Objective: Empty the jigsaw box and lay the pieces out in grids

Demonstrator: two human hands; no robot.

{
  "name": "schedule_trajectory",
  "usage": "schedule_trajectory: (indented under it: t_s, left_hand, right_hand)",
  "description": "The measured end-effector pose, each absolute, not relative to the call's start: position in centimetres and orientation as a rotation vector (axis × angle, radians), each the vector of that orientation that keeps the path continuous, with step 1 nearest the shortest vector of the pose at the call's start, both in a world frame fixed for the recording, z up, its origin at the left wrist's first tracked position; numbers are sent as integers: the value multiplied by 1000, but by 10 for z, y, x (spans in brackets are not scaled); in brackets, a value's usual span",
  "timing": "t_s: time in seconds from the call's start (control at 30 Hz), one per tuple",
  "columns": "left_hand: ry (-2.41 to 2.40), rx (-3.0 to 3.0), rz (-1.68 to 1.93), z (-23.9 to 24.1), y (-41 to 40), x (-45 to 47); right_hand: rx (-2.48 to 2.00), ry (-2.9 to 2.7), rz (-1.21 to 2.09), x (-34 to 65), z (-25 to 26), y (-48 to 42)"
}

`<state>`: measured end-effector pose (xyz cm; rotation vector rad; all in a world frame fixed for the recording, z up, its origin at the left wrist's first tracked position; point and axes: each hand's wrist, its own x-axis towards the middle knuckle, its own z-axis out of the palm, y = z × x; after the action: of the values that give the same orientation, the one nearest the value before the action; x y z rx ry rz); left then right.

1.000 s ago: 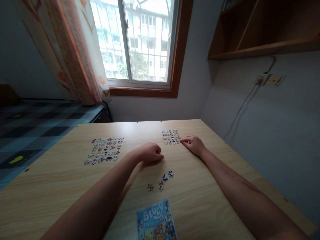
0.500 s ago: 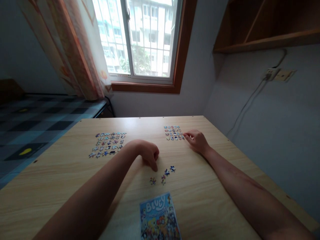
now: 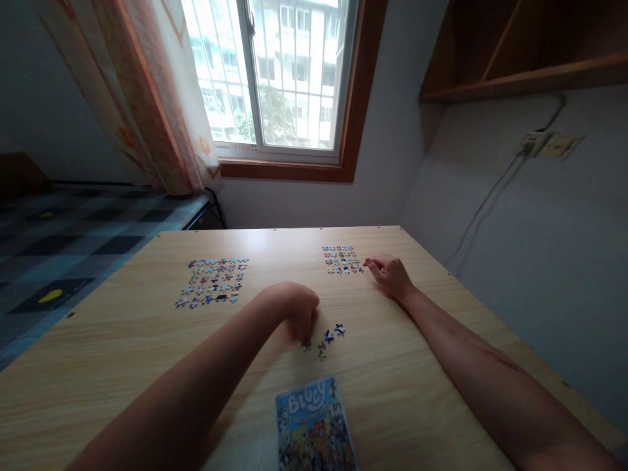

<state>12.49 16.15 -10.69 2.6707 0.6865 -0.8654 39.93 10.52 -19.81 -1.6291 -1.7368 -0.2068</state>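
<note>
My left hand (image 3: 301,309) is bent downward over the table, fingers closed, its fingertips on a small jigsaw puzzle piece (image 3: 307,347). Just right of those fingertips lie a multicoloured piece (image 3: 322,350) and two dark blue pieces (image 3: 339,330). My right hand (image 3: 387,271) rests curled on the table beside the right-hand grid of puzzle pieces (image 3: 342,260). Nothing shows between its fingers, and they are slightly apart from the grid's edge. A larger grid of loose pieces (image 3: 214,286) lies to the left, beyond my left forearm.
A blue Bluey puzzle box (image 3: 316,428) lies at the near edge of the wooden table (image 3: 402,392). Behind stand a window and a curtain (image 3: 142,98). A checked bed (image 3: 98,229) is on the left; a shelf (image 3: 530,78) and a socket with a cable are on the right wall.
My left hand has come down and slightly right onto the nearest loose piece, which has shifted a little up and right. My right hand has drawn slightly right from the grid.
</note>
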Motion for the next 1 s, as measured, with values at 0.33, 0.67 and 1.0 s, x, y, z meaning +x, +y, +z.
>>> schedule_trajectory:
  t_s: [0.33, 0.67, 1.0]
  left_hand:
    - [999, 2838, -623, -123, 172, 135]
    - [1076, 2937, -12, -155, 183, 140]
    - [937, 2941, -30, -152, 192, 134]
  right_hand:
    - [-1597, -1800, -178, 390, -190, 102]
    - [-1326, -2127, -90, 346, -186, 102]
    - [-1452, -2138, -161, 337, -193, 108]
